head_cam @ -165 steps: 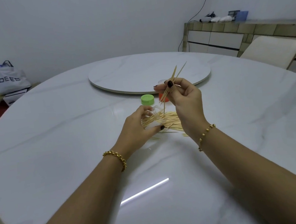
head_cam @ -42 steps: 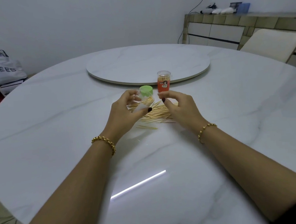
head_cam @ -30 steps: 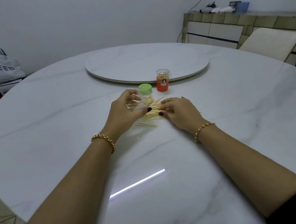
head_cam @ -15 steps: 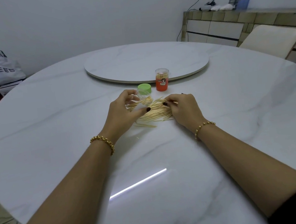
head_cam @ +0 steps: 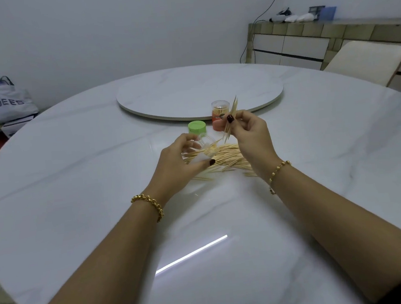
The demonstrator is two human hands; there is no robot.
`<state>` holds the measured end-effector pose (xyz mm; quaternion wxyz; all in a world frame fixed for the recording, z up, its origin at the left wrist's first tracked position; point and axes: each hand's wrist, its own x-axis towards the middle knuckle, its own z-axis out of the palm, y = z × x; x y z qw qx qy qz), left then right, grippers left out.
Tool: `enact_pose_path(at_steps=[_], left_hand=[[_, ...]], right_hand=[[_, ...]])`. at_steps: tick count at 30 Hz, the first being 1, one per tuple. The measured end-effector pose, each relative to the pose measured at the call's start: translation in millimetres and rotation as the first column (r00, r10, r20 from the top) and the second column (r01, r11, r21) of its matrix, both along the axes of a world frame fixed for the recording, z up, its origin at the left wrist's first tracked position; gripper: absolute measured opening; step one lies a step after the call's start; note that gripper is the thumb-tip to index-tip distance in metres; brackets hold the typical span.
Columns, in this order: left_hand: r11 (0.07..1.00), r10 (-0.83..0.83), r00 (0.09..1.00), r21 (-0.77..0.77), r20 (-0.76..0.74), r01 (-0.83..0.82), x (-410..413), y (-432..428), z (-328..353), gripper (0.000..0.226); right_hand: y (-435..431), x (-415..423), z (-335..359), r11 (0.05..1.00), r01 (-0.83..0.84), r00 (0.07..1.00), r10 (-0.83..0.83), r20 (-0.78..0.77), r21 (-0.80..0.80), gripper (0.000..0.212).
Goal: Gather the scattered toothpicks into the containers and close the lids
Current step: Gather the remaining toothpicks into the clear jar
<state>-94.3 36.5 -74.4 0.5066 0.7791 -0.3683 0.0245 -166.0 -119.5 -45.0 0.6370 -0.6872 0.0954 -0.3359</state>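
A heap of loose toothpicks lies on the white marble table. My left hand grips a clear open container tilted on its side, with toothpicks inside it. My right hand is raised above the heap and pinches a small bunch of toothpicks between thumb and fingers. A green lid sits on the table just beyond my left hand. An orange container with a clear top stands upright behind it, partly hidden by the held bunch.
A round turntable fills the table's middle, right behind the orange container. A cream chair stands at the far right. A low cabinet lines the back wall. A white bag sits on the floor at left.
My right hand has lifted off the heap with a bunch of toothpicks pinched in it. My left hand keeps holding the clear container in the same place.
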Motion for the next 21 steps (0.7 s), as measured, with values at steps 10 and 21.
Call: enact_pose_path(at_steps=[10, 21], left_hand=[[1.0, -0.018, 1.0, -0.018, -0.009, 0.018, -4, -1, 3, 0.05], [0.999, -0.014, 1.0, -0.031, -0.017, 0.014, -4, -1, 5, 0.051]], right_hand=[[17, -1, -7, 0.99, -0.138, 0.99, 0.138, -0.017, -0.001, 0.015], [17, 0, -18, 0.986, -0.017, 0.999, 0.023, 0.031, -0.164, 0.032]])
